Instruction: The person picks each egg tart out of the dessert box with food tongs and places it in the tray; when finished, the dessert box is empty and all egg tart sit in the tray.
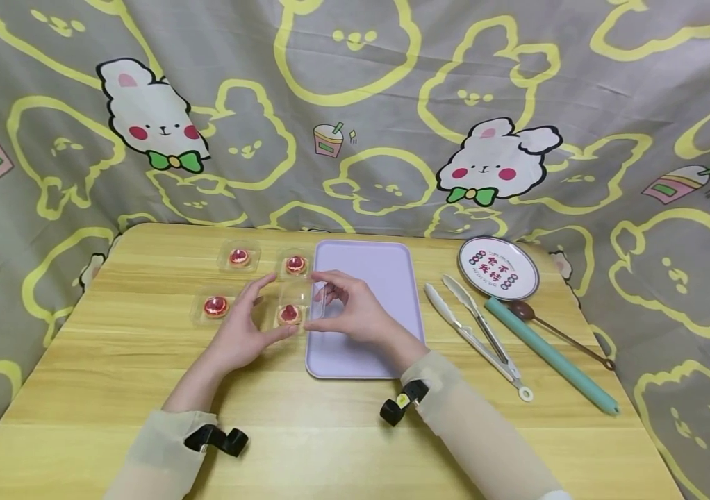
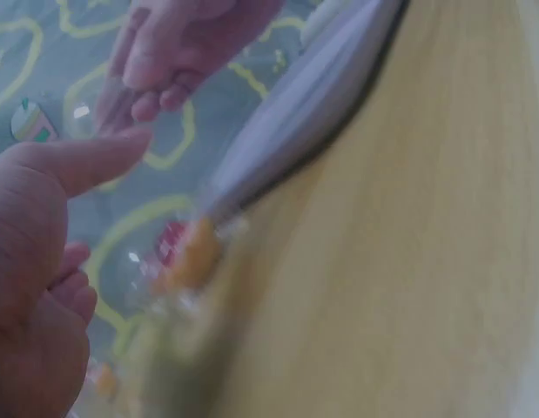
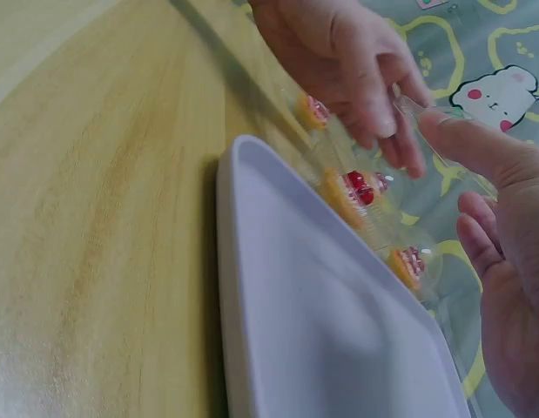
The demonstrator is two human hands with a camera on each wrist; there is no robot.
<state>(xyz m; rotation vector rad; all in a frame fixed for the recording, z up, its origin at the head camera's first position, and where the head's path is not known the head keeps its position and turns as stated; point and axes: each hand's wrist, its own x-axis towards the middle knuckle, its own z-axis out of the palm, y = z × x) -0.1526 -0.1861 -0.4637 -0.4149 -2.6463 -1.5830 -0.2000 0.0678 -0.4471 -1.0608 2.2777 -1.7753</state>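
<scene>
A small tart with red berries (image 1: 289,314) sits in a clear plastic box on the table, near the left edge of the lilac tray (image 1: 364,361). Above it my right hand (image 1: 355,305) pinches a clear plastic lid (image 3: 448,165) between thumb and fingers. Across from it, my left hand (image 1: 245,323) is spread with fingers and thumb extended, close to the lid's other side. Whether its fingertips touch the plastic is hard to tell. Three more boxed tarts stand around: one at the back (image 1: 295,264), one at the back left (image 1: 239,257), one at the left (image 1: 215,306).
Right of the tray lie metal tongs (image 1: 480,326), a teal rolling pin (image 1: 551,354) and a brown long-handled spoon (image 1: 522,310). A printed plate (image 1: 497,267) lies behind them. A patterned curtain (image 1: 355,118) hangs along the wooden table's back edge.
</scene>
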